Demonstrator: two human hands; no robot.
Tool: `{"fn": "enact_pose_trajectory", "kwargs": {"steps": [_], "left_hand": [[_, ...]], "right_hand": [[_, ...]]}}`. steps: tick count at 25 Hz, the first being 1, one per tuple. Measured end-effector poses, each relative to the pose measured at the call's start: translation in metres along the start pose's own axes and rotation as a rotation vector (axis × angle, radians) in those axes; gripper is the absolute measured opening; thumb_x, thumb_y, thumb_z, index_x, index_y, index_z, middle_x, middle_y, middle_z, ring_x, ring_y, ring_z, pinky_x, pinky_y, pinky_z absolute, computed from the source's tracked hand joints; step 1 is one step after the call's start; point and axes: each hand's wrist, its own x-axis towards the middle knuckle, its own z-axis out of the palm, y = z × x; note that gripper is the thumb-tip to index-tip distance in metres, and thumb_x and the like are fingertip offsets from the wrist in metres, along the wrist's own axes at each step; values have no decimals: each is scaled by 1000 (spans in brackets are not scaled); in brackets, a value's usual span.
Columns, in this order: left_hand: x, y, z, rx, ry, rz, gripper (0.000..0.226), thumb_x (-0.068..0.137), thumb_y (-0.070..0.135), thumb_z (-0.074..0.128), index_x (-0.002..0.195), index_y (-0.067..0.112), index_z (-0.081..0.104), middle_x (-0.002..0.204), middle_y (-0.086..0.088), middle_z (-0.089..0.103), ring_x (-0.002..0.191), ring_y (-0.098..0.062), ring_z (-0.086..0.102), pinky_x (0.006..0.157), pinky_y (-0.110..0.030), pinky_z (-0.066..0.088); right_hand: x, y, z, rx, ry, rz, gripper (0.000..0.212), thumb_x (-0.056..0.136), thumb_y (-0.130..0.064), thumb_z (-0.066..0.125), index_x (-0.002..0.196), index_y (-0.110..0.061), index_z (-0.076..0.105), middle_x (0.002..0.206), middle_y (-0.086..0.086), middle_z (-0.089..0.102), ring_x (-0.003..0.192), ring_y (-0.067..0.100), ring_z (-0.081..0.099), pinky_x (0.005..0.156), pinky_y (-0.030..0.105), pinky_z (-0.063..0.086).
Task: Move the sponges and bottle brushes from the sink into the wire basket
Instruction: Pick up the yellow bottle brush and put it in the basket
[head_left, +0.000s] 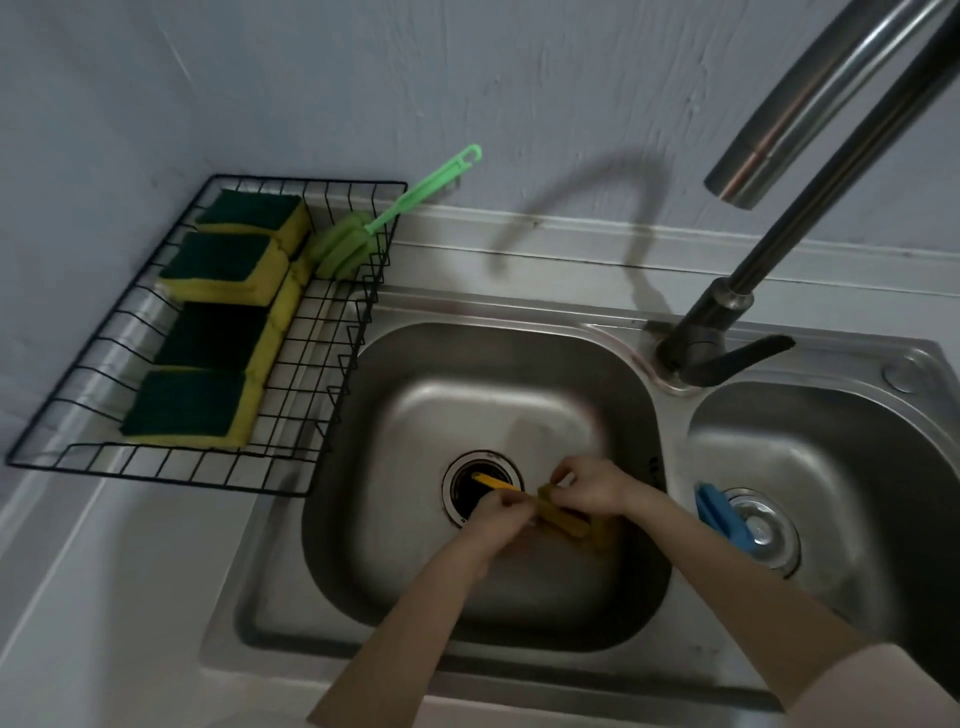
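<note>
Yellow brush (545, 512) between both hands (545, 506)

Beside the grey steel sink (613, 332): black wire basket (332, 405), green-and-yellow sponges (192, 408), light green bottle brush (395, 208). Inside it: yellow brush (566, 522), blue brush (719, 514).

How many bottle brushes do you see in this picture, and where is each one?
3. A green brush leans in the wire basket; both hands hold a yellow brush in the left basin; a blue brush lies in the right basin. None seems hidden.
</note>
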Motion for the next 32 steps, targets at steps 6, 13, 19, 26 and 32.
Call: {"fn": "enact_pose_trajectory", "kwargs": {"steps": [6, 13, 19, 26, 32], "left_hand": [[-31, 13, -11, -102, 16, 141, 2, 85, 18, 54, 83, 19, 54, 80, -1, 58, 76, -11, 57, 67, -22, 48], [-77, 44, -29, -249, 141, 386, 6, 87, 15, 54, 84, 20, 51, 93, -2, 55, 90, -15, 54, 70, -23, 46], [-113, 77, -66, -157, 186, 580, 31, 84, 22, 58, 111, 10, 47, 118, -9, 56, 104, -21, 57, 80, -35, 52], [-135, 98, -116, 67, 373, 781, 35, 82, 18, 61, 115, 13, 49, 110, -2, 52, 100, -16, 53, 77, -23, 48], [-144, 128, -157, 421, 446, 849, 44, 82, 18, 60, 123, 19, 45, 112, 6, 48, 105, -8, 44, 85, -25, 41]], "right_hand": [[-40, -32, -12, 13, 76, -91, 41, 89, -27, 50, 125, -9, 52, 130, 14, 55, 119, 26, 52, 97, 31, 43], [-68, -64, -17, 219, 353, -274, 33, 84, -21, 56, 116, -13, 57, 99, 4, 61, 93, 19, 57, 82, 28, 45], [-82, -108, -15, 541, 504, -555, 24, 80, -8, 54, 100, -22, 55, 89, 0, 61, 92, 22, 60, 90, 40, 49], [-86, -158, -22, 639, 367, -677, 25, 90, -8, 48, 114, -15, 51, 84, -9, 56, 85, 12, 57, 76, 14, 48], [-75, -209, -50, 681, 476, -701, 28, 89, -24, 55, 116, -17, 53, 79, -8, 53, 71, 4, 52, 66, 16, 44]]}}
